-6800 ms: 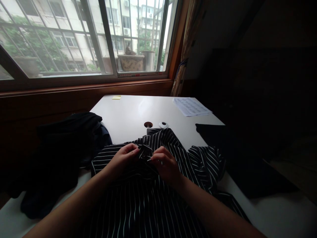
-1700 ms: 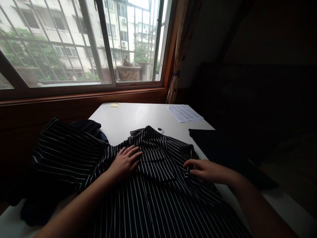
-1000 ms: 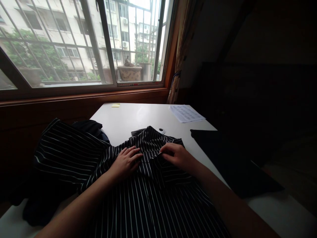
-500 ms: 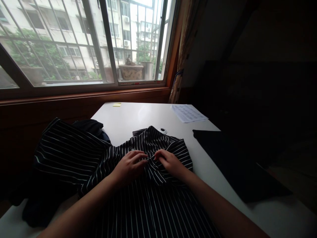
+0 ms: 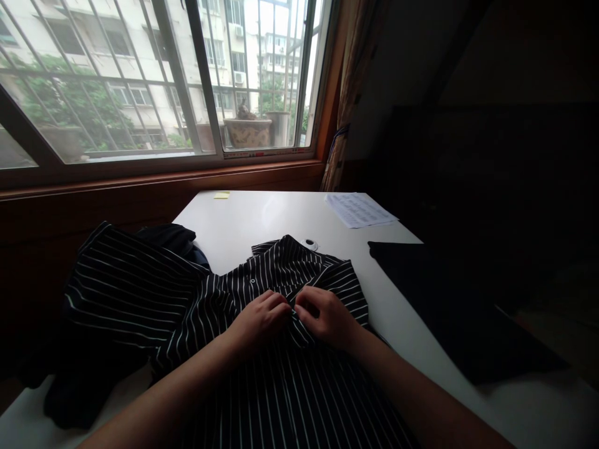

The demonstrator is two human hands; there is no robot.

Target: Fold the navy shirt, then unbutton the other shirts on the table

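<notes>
A black shirt [image 5: 285,393] with thin white stripes lies spread across the white table, its rumpled collar end away from me and one sleeve [image 5: 135,287] out to the left. Near its upper middle, my left hand [image 5: 262,317] is closed on the cloth, fingers bent and pointing right. My right hand [image 5: 325,315] faces it from the other side, thumb and forefinger pinched on the fabric. The fingertips almost meet, and the bit of cloth between them is mostly hidden. A small round button [image 5: 253,280] shows on the shirt just beyond my left hand.
Dark clothes [image 5: 77,396] are heaped at the left, partly under the sleeve. A flat dark cloth [image 5: 449,312] lies along the table's right side. Printed papers [image 5: 360,210], a yellow note [image 5: 221,195] and a small white ring-shaped object [image 5: 310,244] are on the white table [image 5: 271,215].
My left hand has moved slightly right, and its fingers have curled in. The right hand's fingers have closed into a pinch. The button is now fully uncovered.
</notes>
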